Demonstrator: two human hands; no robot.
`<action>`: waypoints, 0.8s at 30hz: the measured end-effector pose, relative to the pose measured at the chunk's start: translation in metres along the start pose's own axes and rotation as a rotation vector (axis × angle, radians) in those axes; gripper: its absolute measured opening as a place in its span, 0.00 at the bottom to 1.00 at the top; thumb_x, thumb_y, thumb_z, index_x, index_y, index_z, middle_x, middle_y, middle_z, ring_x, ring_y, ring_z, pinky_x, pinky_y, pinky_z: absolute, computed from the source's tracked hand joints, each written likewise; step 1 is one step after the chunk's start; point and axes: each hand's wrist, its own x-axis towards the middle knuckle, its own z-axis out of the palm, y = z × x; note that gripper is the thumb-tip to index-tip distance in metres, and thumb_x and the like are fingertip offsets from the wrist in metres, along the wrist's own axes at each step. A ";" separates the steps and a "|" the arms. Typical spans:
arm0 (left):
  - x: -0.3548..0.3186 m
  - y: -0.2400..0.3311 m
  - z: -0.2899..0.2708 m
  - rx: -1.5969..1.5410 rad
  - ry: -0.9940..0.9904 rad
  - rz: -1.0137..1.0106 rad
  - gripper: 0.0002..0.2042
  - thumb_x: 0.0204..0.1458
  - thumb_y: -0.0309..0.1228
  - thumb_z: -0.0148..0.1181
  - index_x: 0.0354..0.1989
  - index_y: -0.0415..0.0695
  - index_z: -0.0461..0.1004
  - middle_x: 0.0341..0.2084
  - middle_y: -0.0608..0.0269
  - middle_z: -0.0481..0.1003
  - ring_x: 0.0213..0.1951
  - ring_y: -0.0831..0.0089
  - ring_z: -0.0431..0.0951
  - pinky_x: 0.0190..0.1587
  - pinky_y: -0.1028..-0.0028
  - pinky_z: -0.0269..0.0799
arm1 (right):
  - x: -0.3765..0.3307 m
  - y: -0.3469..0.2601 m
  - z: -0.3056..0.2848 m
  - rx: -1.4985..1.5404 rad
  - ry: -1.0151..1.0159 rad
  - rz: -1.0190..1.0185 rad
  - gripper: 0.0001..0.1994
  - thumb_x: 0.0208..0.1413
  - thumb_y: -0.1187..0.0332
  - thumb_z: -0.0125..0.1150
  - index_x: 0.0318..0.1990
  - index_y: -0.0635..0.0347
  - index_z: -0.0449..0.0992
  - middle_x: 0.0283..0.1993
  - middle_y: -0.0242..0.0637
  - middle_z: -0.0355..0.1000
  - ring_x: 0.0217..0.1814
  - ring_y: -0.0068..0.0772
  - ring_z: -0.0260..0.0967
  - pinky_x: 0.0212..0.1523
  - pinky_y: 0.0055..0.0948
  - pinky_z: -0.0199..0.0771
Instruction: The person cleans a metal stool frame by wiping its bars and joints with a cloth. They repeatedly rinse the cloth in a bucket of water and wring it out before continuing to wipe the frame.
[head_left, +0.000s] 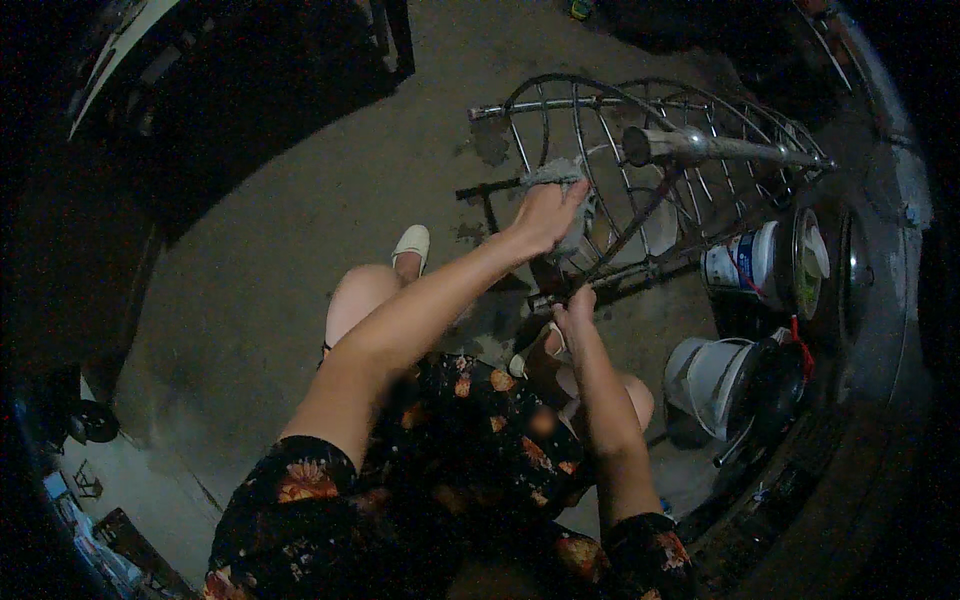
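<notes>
The wire rack (640, 180) lies tipped on the concrete floor (300, 230) before the person's knees, so its bars face up within reach. The right hand (575, 305) grips a lower bar, steadying it. The left hand (545, 215), arm stretched forward, presses a grey cloth (555, 172) against the wires.

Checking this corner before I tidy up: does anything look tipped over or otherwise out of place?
Yes: the white bucket lies tipped on its side on the floor, bottom right. The wire rack is tilted too, but both hands hold it.
</notes>
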 end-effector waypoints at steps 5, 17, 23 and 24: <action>0.048 -0.073 -0.028 -0.208 0.439 -0.377 0.26 0.54 0.47 0.40 0.30 0.32 0.73 0.30 0.41 0.73 0.36 0.45 0.71 0.44 0.58 0.64 | 0.039 0.003 -0.019 -0.147 -0.088 -0.060 0.10 0.53 0.60 0.46 0.35 0.55 0.69 0.37 0.34 0.68 0.32 0.31 0.60 0.23 0.30 0.55; 0.124 -0.114 -0.084 0.592 0.391 0.060 0.14 0.47 0.34 0.54 0.38 0.36 0.70 0.49 0.46 0.61 0.42 0.49 0.69 0.46 0.60 0.66 | -0.011 0.003 -0.014 0.052 -0.107 0.153 0.07 0.52 0.62 0.48 0.29 0.52 0.69 0.20 0.33 0.64 0.18 0.30 0.58 0.15 0.27 0.53; 0.133 -0.074 -0.063 0.092 0.516 0.163 0.15 0.52 0.36 0.50 0.42 0.37 0.71 0.42 0.49 0.65 0.43 0.56 0.68 0.46 0.66 0.63 | 0.055 0.044 -0.044 0.125 0.036 -0.008 0.07 0.53 0.63 0.47 0.32 0.54 0.68 0.23 0.38 0.67 0.21 0.32 0.62 0.16 0.27 0.59; 0.130 -0.063 -0.069 0.090 0.525 0.253 0.15 0.52 0.35 0.50 0.42 0.37 0.71 0.43 0.50 0.65 0.43 0.57 0.68 0.46 0.66 0.63 | 0.053 0.044 -0.042 0.103 0.019 0.009 0.07 0.53 0.63 0.47 0.32 0.55 0.68 0.24 0.38 0.67 0.20 0.33 0.62 0.17 0.28 0.60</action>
